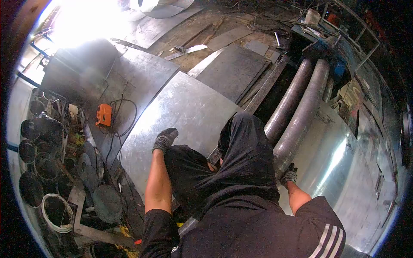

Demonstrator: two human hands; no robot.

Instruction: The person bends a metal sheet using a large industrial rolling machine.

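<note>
My left hand (pixel 165 139), in a grey knitted glove with dark fingers, rests beside my bent left knee, over a large shiny metal sheet (pixel 193 101). Its fingers lie loosely bent and I see nothing in them. At the right, my gloved right hand (pixel 290 175) is against a curved metal sheet (pixel 327 159), close beside the near steel roller (pixel 301 124). Those fingers point up along the sheet, apart from each other; part of the hand is in shadow. A second long roller (pixel 289 102) runs alongside the first. My dark-clothed legs (pixel 245 150) hide the sheet's near part.
An orange control box (pixel 103 115) with a looping cable sits on the left. Several pipes (pixel 46 165) are stacked by the left wall. More flat plates (pixel 232 71) lie ahead, with a hammer (pixel 180 48) among them. Blue machine housing (pixel 340 69) stands at the rollers' far end.
</note>
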